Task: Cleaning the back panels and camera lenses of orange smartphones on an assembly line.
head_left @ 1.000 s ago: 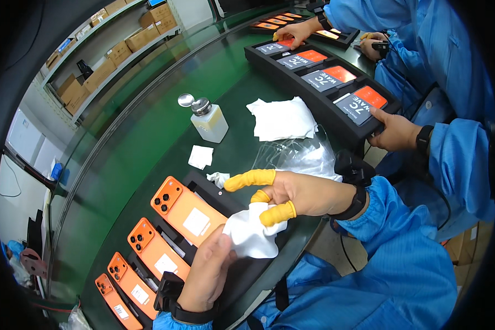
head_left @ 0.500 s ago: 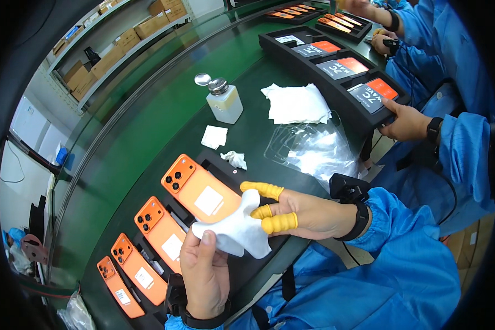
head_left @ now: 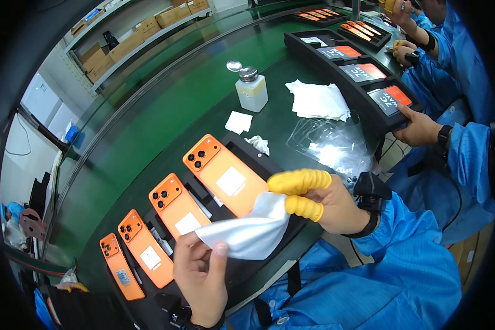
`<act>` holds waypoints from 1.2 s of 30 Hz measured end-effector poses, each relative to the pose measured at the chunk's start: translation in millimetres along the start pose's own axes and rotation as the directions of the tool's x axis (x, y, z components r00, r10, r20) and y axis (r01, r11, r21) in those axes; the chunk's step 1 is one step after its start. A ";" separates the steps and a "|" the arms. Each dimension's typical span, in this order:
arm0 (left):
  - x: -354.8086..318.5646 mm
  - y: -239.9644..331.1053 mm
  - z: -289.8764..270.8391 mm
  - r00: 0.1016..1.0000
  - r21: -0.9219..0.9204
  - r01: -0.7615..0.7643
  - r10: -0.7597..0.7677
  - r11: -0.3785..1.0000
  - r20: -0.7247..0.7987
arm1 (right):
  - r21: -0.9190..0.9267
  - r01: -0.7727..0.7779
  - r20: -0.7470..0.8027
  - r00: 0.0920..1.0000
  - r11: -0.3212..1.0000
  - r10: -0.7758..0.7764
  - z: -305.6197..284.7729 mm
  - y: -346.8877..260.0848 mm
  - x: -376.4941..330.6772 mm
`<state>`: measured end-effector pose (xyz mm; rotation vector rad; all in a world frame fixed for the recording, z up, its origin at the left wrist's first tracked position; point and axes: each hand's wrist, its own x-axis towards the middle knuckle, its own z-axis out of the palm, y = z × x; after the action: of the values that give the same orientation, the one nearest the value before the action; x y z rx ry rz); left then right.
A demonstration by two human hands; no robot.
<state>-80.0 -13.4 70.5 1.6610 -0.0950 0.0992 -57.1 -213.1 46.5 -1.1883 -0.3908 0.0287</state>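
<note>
- A long, smooth green bench [head_left: 203, 125] runs across in front of me.
- On it, a flat black tray [head_left: 253, 151] bears four rounded orange phones [head_left: 251, 184], camera lenses upward.
- Over the tray are the person's hands: the left hand [head_left: 206, 278] pinches one side of a soft white cloth [head_left: 250, 234]; the right hand [head_left: 335, 204], with yellow rubber finger covers, grips the other.
- The cloth spreads between them; I can't tell whether it touches a phone.
- Beyond stands a square translucent bottle [head_left: 252, 94], its metal lid raised.
- Just beside the tray lies a crumpled white tissue [head_left: 258, 144].
</note>
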 end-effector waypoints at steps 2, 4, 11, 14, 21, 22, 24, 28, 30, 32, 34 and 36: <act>-4.1 -7.0 -8.5 0.999 0.064 -0.039 0.040 0.997 -0.022 | -0.277 0.155 0.037 0.988 0.948 -0.151 3.2 1.0 -3.4; -7.5 -13.8 -13.2 0.960 0.176 -0.266 0.277 0.948 -0.038 | -0.271 0.084 0.063 0.996 0.959 -0.069 6.3 -4.6 -1.4; -11.0 4.0 -27.1 0.975 0.187 -0.213 0.221 0.959 -0.023 | -0.635 0.326 0.207 0.945 0.701 -0.252 16.9 -11.5 1.9; -11.2 2.9 -32.8 0.984 0.258 -0.180 0.171 0.949 0.054 | -0.710 0.373 0.251 0.927 0.597 -0.280 22.3 -12.3 3.0; -15.2 5.3 -29.2 0.957 0.578 -0.248 0.289 0.778 0.023 | -0.780 0.383 0.294 0.922 0.495 -0.251 28.4 -13.7 7.7; -15.1 6.4 -28.5 0.944 0.614 -0.263 0.329 0.744 0.007 | -0.783 0.394 0.306 0.917 0.482 -0.255 28.6 -13.7 8.3; -15.6 8.3 -29.3 0.937 0.643 -0.274 0.349 0.715 0.010 | -0.782 0.384 0.297 0.922 0.490 -0.249 29.0 -13.7 9.3; -18.6 18.4 -34.9 0.913 0.723 -0.336 0.397 0.603 0.093 | -0.742 0.470 0.348 0.879 0.478 -0.325 26.6 -5.6 12.9; -8.8 14.5 -42.1 0.876 0.719 -0.408 0.464 0.563 0.135 | -0.754 0.480 0.336 0.869 0.449 -0.363 28.8 -6.4 17.0; -2.3 12.2 -43.4 0.834 0.709 -0.474 0.525 0.523 0.170 | -0.766 0.487 0.329 0.858 0.419 -0.395 28.2 -9.2 22.6; -0.1 12.5 -42.4 0.997 -0.081 -0.057 0.061 0.995 0.048 | -0.286 -0.055 0.300 0.943 0.957 0.144 26.1 -13.7 27.7; 2.4 10.0 -48.1 0.997 -0.106 0.010 -0.002 0.994 0.074 | 0.046 -0.464 0.311 0.848 0.884 0.429 25.4 -9.1 31.1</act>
<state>-79.3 33.6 85.1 1.5583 -0.1491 0.0271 -37.7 -186.8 71.5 -1.1356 -0.3563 0.6367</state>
